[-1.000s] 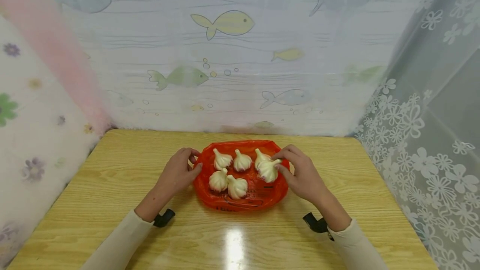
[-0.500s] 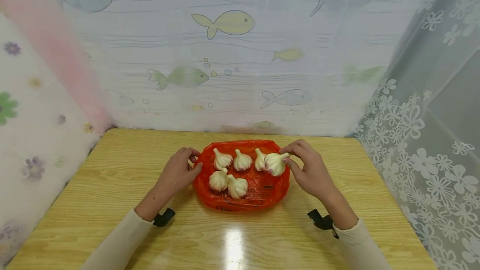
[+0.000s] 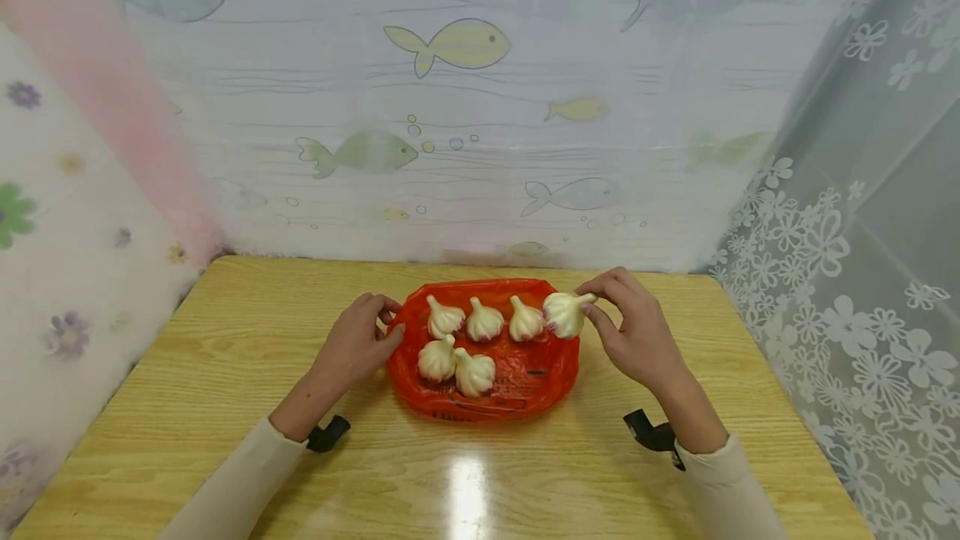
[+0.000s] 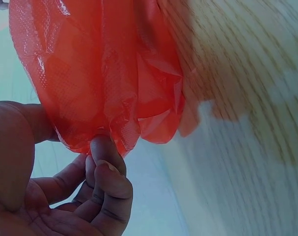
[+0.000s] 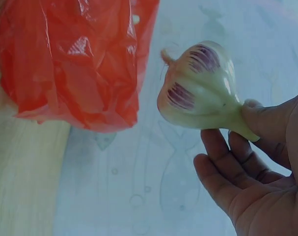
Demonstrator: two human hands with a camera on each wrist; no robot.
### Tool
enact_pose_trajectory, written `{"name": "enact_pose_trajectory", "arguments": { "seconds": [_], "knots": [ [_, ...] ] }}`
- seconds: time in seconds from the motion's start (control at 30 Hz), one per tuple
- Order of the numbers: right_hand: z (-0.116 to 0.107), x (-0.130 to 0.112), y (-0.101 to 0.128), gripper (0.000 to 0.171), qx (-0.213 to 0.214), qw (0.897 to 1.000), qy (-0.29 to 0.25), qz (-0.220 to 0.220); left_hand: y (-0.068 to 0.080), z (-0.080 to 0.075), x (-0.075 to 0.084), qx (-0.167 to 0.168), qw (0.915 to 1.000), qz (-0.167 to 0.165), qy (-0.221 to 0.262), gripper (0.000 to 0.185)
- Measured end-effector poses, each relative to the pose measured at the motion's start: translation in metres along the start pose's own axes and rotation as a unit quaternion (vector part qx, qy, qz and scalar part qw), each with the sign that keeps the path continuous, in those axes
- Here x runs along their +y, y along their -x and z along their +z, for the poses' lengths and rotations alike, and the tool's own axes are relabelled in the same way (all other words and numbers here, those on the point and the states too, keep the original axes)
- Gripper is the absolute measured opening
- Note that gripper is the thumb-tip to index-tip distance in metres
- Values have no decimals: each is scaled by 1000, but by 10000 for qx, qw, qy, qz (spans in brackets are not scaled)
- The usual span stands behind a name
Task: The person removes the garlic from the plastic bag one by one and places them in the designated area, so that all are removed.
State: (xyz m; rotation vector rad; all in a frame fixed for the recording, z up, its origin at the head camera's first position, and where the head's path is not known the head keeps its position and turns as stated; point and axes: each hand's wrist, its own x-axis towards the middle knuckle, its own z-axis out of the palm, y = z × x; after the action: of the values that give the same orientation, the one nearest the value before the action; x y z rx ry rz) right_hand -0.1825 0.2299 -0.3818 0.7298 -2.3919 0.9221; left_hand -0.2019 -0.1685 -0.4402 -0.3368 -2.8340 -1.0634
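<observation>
Item, right hand (image 3: 637, 332): pinching the stem of one garlic bulb (image 3: 564, 313) between thumb and fingertips, holding it lifted at the right rim of the red plastic bag (image 3: 525, 386), bulb tipped sideways with stem pointing right. In the right wrist view, showing the same garlic bulb (image 5: 203, 91) clear of the bag (image 5: 70, 59), purple streaks on its skin, remaining fingers (image 5: 222, 172) loosely spread beneath.

Item, left hand (image 3: 352, 348): gripping the left edge of the bag, fingers curled. In the left wrist view, bunching the red film (image 4: 104, 73) between thumb and fingertips (image 4: 107, 152).

Item, five garlic bulbs lying on the bag: three in the far row (image 3: 484, 321), two in the near row (image 3: 456, 365), touching or just beside one another.

Item, wooden table (image 3: 225, 340): carrying the bag near its middle.

Item, backdrop: fish-print sheet (image 3: 450, 44) hanging behind; white floral lace curtain (image 3: 847, 257) hanging at right.
</observation>
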Motion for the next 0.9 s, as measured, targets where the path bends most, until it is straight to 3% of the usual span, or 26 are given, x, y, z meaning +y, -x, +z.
{"name": "enact_pose_trajectory", "arguments": {
  "seconds": [0.5,0.9],
  "knots": [
    [-15,17,-2,22,288,9990,-249,252,0,0,0,-12,10000,-6,2,27],
    [-21,30,0,22,512,9979,27,399,-1,0,0,-73,10000,-27,-21,29]
  ]
}}
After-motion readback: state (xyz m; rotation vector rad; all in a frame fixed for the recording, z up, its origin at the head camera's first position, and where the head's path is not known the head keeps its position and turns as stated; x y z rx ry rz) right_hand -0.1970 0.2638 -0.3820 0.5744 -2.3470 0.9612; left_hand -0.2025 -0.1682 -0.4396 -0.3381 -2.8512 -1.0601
